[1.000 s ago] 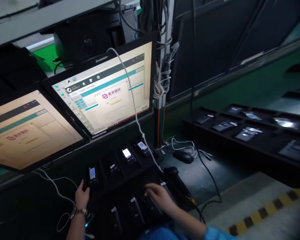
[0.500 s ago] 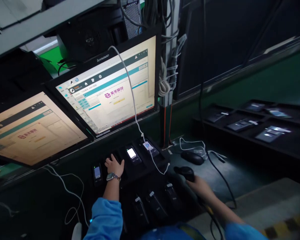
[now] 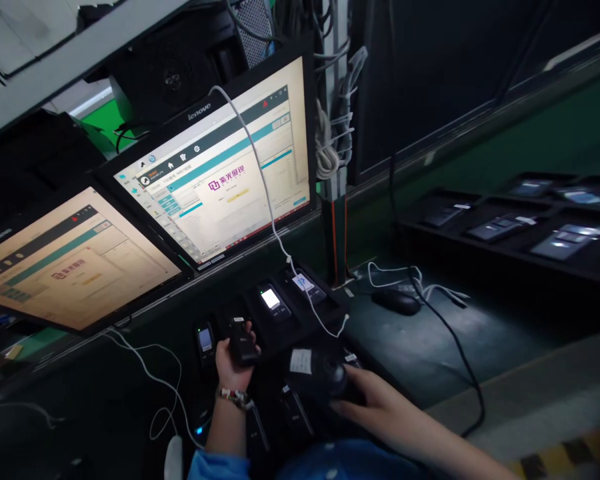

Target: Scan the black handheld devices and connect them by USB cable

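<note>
My left hand (image 3: 229,365) holds a small black phone (image 3: 242,341) lifted just above the black tray (image 3: 325,316) of phone slots. My right hand (image 3: 375,404) grips a black handheld scanner (image 3: 316,377) with a white label, its head turned toward the held phone. In the tray's back row stand three other small phones: one with a dim screen (image 3: 205,339) at the left, one with a bright white screen (image 3: 271,299), and one (image 3: 304,283) with a white cable plugged in. More dark phones (image 3: 293,411) lie in the front row below my hands.
Two tilted monitors (image 3: 220,180) (image 3: 70,263) show program windows behind the tray. A black mouse (image 3: 396,301) with white cord lies to the right. Further right, a long black tray (image 3: 510,230) holds several phones. White cables (image 3: 153,383) trail at the left.
My left hand took a phone out of its slot and lifted it. My right hand picked up the scanner from the right and brought it left toward the phone.
</note>
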Available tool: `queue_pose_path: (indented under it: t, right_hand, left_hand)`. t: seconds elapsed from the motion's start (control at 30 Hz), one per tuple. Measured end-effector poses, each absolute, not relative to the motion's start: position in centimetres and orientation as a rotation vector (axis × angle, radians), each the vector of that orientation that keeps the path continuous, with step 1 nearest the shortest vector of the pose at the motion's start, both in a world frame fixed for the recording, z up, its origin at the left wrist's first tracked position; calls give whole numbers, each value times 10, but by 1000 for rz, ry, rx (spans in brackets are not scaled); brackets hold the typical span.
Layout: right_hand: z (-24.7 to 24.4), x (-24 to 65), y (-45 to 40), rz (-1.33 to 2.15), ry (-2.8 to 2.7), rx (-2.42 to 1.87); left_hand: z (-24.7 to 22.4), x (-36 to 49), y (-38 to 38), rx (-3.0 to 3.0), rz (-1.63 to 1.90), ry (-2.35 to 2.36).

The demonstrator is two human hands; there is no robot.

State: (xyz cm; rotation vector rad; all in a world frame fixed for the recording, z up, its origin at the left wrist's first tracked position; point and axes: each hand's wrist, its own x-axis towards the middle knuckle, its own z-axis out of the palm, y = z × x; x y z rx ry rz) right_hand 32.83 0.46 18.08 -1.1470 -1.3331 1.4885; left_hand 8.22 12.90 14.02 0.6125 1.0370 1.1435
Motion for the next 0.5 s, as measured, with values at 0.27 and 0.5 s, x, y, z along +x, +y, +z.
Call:
queue_pose_path:
  t: [0.27,0.5]
  right_hand:
    - [177,313,6,1599,-1098,-1137]
    - [176,318,1,1648,-1020,-1085]
  left_hand:
    - [111,104,68,561,1033,721]
    - [105,107,57,762,994,742]
